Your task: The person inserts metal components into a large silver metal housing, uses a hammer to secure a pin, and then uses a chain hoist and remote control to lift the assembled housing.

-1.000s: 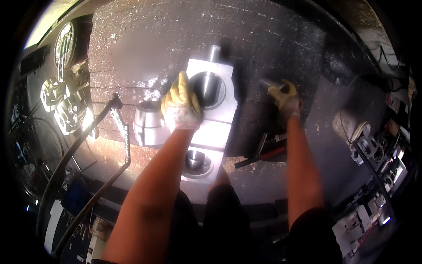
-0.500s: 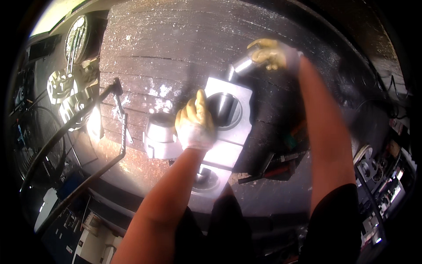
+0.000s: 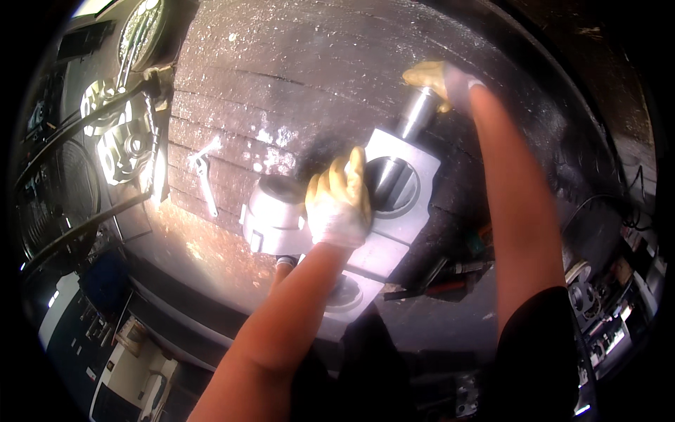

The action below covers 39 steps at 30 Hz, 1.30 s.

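— Whereabouts of the block [image 3: 383, 250]?

— Slantwise on the desk [image 3: 235, 109], with 2 bores facing up: far bore [image 3: 394, 186] and near bore [image 3: 344, 292].

— And the cylinder [image 3: 418, 111]?

— At the block's far end, seemingly meeting it. Right hand [image 3: 437, 79] over the outer end, fingers curled part-way round; cannot tell how tightly.

— Left hand [image 3: 339, 205]?

— Laid along the block's left edge beside the far bore, fingers close together and nearly straight; cannot tell about any grip below.

— Risks?

— Perhaps a skewed cylinder, from an off-line push; perhaps a slipping block, from too light a left hand; perhaps a pinched glove at the joint.

— Edges and room?

— Most room ahead and right of the cylinder. Tighter leftward: cup [image 3: 278, 219] just beside the left hand, spanner [image 3: 204, 181] farther off. Near end of the block close to the desk's near edge.
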Tool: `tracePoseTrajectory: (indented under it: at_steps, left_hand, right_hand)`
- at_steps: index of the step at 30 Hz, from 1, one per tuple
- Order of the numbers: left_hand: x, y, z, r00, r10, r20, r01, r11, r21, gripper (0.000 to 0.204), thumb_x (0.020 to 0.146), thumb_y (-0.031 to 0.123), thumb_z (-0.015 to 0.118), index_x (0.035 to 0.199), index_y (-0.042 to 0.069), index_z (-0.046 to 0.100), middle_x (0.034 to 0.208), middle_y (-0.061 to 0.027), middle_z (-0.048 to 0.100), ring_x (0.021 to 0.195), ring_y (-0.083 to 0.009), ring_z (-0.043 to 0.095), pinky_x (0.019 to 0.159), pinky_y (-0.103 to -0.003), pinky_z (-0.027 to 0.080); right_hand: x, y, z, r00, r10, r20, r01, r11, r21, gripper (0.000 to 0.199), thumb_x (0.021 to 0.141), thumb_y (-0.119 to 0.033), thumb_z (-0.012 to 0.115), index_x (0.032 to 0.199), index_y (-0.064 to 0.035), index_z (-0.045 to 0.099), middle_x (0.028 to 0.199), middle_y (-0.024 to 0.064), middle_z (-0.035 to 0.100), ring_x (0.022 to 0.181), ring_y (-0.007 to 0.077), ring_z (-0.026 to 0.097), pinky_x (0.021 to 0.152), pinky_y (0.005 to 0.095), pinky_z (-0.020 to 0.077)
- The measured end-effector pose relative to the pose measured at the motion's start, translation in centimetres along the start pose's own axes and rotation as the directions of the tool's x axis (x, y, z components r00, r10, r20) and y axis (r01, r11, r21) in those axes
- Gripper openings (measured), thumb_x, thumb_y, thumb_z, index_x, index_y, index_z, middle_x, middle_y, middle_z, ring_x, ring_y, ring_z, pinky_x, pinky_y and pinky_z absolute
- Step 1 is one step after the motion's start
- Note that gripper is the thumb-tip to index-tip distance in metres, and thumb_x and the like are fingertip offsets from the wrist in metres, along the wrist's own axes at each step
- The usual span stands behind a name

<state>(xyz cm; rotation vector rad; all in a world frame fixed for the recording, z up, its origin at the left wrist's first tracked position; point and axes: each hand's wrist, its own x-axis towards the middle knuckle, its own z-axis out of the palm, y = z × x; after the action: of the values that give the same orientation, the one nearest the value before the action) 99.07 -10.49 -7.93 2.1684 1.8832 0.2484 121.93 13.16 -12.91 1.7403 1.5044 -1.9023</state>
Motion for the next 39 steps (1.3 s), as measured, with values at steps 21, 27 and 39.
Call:
tracePoseTrajectory:
  at_steps: [21, 27, 39]
  left_hand:
    - [-0.2, 0.4, 0.6, 0.999, 0.039, -0.038, -0.040, 0.998, -0.045, 0.072, 0.090, 0.013, 0.059, 0.158, 0.005, 0.035, 0.129, -0.0255, 0.060, 0.102, -0.0427, 0.065, 0.096, -0.056, 0.050]
    - [-0.1, 0.5, 0.9, 0.999, 0.027, -0.022, -0.028, 0.999, -0.042, 0.074, 0.090, 0.014, 0.059, 0.159, 0.006, 0.033, 0.127, -0.0262, 0.060, 0.104, -0.0428, 0.066, 0.097, -0.056, 0.050]
    - [-1.0, -0.3, 1.2, 0.998, 0.046, -0.046, -0.046, 0.999, 0.005, 0.066, 0.096, 0.025, 0.056, 0.157, 0.005, 0.038, 0.131, -0.0266, 0.061, 0.107, -0.0417, 0.067, 0.100, -0.052, 0.051]
  right_hand:
    - [-1.5, 0.9, 4.4, 0.998, 0.047, 0.052, -0.041, 0.993, -0.109, 0.069, 0.099, -0.056, 0.056, 0.149, -0.0093, 0.058, 0.149, 0.0136, 0.061, 0.117, 0.0318, 0.068, 0.101, 0.0445, 0.0528]
    - [-2.7, -0.6, 6.6, 0.987, 0.161, -0.012, -0.160, 0.964, -0.214, 0.076, 0.099, -0.066, 0.051, 0.150, -0.0108, 0.056, 0.151, 0.0141, 0.058, 0.132, 0.0326, 0.059, 0.109, 0.0475, 0.0469]
    - [-2.3, 3.1, 7.8, 0.981, -0.092, -0.173, 0.097, 0.995, 0.019, 0.063, 0.100, -0.060, 0.055, 0.148, -0.0188, 0.060, 0.146, 0.0113, 0.063, 0.136, 0.0321, 0.058, 0.119, 0.0436, 0.0411]
